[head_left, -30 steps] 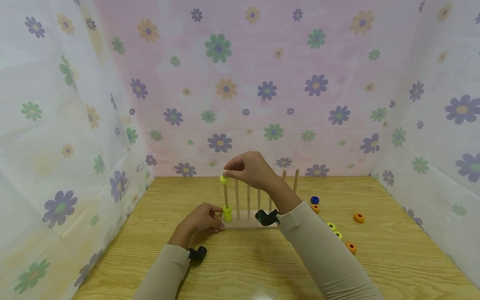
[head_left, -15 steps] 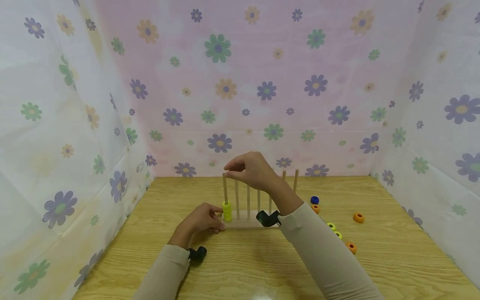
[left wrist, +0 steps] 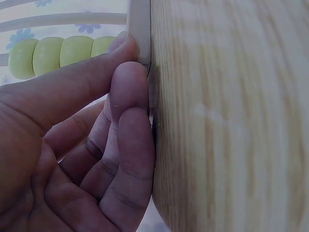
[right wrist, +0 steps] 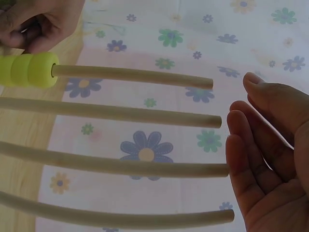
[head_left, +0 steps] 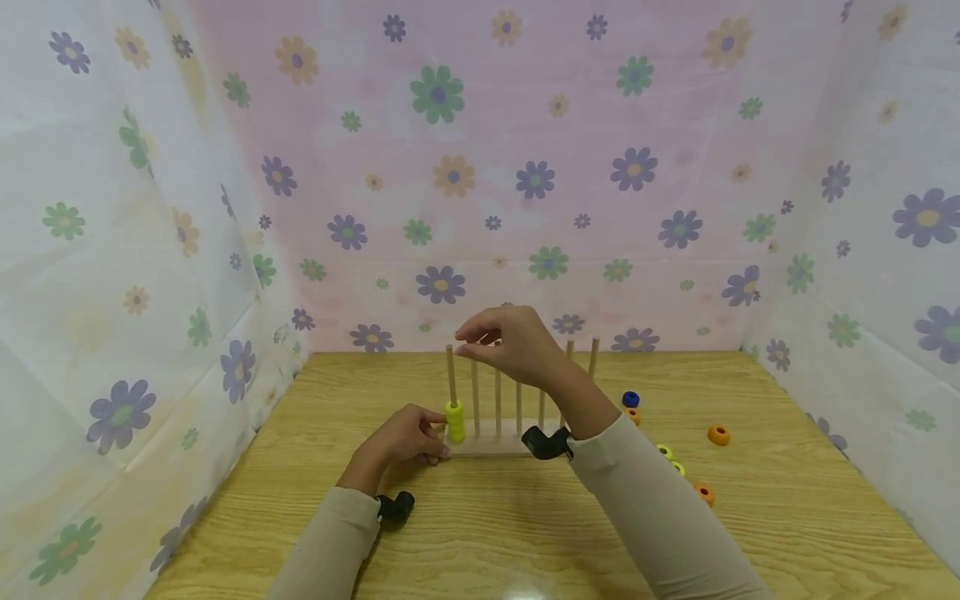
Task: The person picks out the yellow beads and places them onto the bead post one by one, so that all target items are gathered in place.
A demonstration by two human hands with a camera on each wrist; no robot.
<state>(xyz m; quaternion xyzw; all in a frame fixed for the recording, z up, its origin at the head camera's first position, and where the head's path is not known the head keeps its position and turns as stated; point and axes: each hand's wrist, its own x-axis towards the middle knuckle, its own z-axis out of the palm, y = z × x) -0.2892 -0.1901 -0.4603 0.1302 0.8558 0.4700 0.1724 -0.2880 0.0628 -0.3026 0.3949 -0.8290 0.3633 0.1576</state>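
Note:
A wooden stand with a row of upright pegs has its base (head_left: pixel 491 447) on the table. Stacked at the foot of its leftmost peg (head_left: pixel 452 375) are several yellow beads (head_left: pixel 455 422). My left hand (head_left: pixel 401 437) grips the left end of the base, its thumb and fingertips pinching the wood (left wrist: pixel 140 26) in the left wrist view. Above the pegs, just right of the leftmost peg's top, hovers my right hand (head_left: pixel 517 346). Its fingers (right wrist: pixel 241 159) are loosely bent and hold nothing. The right forearm partly covers the pegs on the right.
Loose beads lie on the table to the right: a blue bead (head_left: pixel 631 399), orange beads (head_left: pixel 719 434) and yellow beads (head_left: pixel 664 452), some partly behind the right sleeve. Flowered cloth (head_left: pixel 487 167) encloses the back and sides of the wood-patterned table (head_left: pixel 480 533).
A yellow bead has dropped from the top of the leftmost peg onto the stack. My right hand has let go and shifted slightly right; the left hand has stayed put.

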